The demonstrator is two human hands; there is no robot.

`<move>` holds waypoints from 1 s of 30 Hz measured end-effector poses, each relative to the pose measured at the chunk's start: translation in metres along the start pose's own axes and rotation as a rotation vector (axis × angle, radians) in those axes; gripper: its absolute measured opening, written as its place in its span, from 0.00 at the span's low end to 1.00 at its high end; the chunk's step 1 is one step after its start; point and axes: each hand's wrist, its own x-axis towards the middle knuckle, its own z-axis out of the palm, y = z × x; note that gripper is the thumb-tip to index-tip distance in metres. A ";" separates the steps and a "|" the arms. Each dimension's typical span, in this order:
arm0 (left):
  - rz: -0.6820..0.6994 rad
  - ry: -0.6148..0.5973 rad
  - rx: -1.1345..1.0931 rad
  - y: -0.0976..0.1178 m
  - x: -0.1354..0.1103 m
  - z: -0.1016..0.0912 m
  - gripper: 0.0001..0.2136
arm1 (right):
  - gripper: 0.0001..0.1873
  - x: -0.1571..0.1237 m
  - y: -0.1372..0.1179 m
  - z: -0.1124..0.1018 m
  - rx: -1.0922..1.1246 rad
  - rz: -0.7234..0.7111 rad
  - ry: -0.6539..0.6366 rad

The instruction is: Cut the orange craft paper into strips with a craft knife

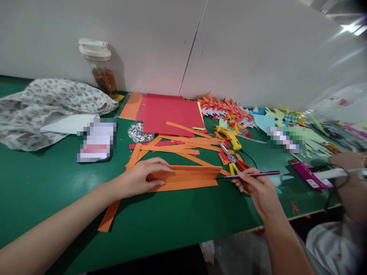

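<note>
My left hand (146,175) grips the left end of a long piece of orange paper (186,179), thumb and fingers curled around it. The paper is creased lengthwise, with its back part standing up from the green table. In my right hand (258,187) is a slim, dark purple pen-like tool (266,173), pinched by the fingers. Its thin dark tip points left at the paper's right end; whether they touch I cannot tell. Behind the paper lie several loose orange strips (172,147). Scissors (228,152) with red handles lie just beyond my right hand.
A yellow glue gun (231,136) and red paper sheets (172,114) lie farther back. A phone (97,139), patterned cloth (57,107) and tea bottle (100,68) are at left. On the right are woven paper pieces (226,109), a magenta box (311,175) and another person's arm (352,183).
</note>
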 end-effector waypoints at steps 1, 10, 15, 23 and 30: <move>0.004 0.001 0.000 0.000 0.000 0.000 0.14 | 0.17 0.001 0.001 -0.003 0.001 -0.001 0.016; -0.006 -0.006 -0.005 -0.003 0.000 0.002 0.15 | 0.12 -0.017 -0.018 0.010 0.174 -0.138 0.208; -0.002 -0.004 -0.007 -0.002 0.000 0.002 0.15 | 0.12 -0.041 -0.024 0.064 0.041 -0.089 -0.119; -0.004 -0.006 -0.012 -0.001 0.000 0.001 0.17 | 0.16 -0.050 -0.020 0.118 -0.022 -0.001 -0.340; 0.000 -0.006 -0.018 -0.002 0.000 0.001 0.15 | 0.16 -0.040 -0.015 0.100 -0.020 -0.013 -0.302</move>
